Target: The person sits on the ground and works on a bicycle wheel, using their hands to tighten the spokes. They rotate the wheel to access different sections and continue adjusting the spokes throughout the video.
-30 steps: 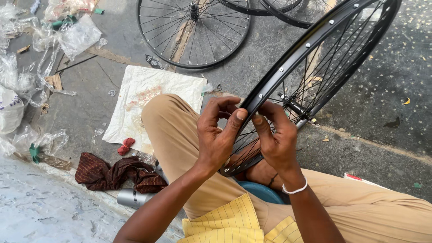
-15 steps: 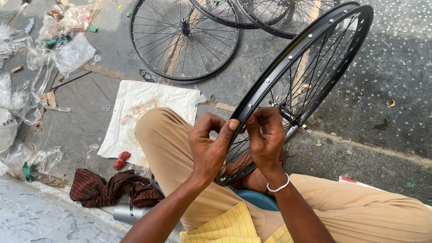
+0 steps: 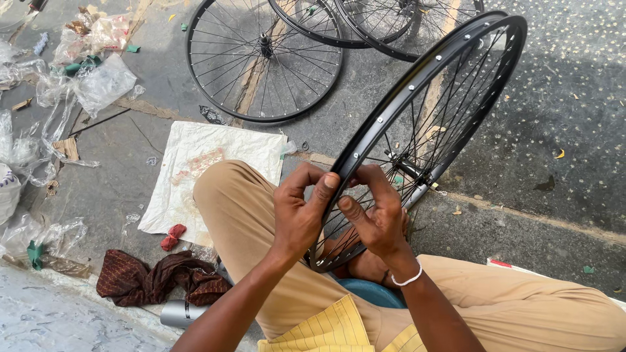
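Note:
A black spoked bicycle wheel rim point(image 3: 417, 85) stands upright between my knees, its lower edge resting near my lap. My left hand point(image 3: 298, 212) grips the near side of the rim, thumb pressed on its edge. My right hand point(image 3: 377, 215), with a white bangle on the wrist, closes its fingers on the rim and spokes just opposite the left. The hub point(image 3: 409, 168) and spokes show beyond my fingers. Whether something small is pinched between the fingertips is hidden.
A finished black wheel point(image 3: 264, 58) lies flat on the concrete ahead, with more wheels point(image 3: 385, 26) beyond. A white cloth point(image 3: 208, 169) lies by my left knee, a dark rag point(image 3: 153, 277) and a metal can point(image 3: 182, 314) nearer. Plastic bags point(image 3: 91, 81) litter the left.
The view has shifted slightly and both hands have worked a little along the rim; the wheel stays upright in the same grip.

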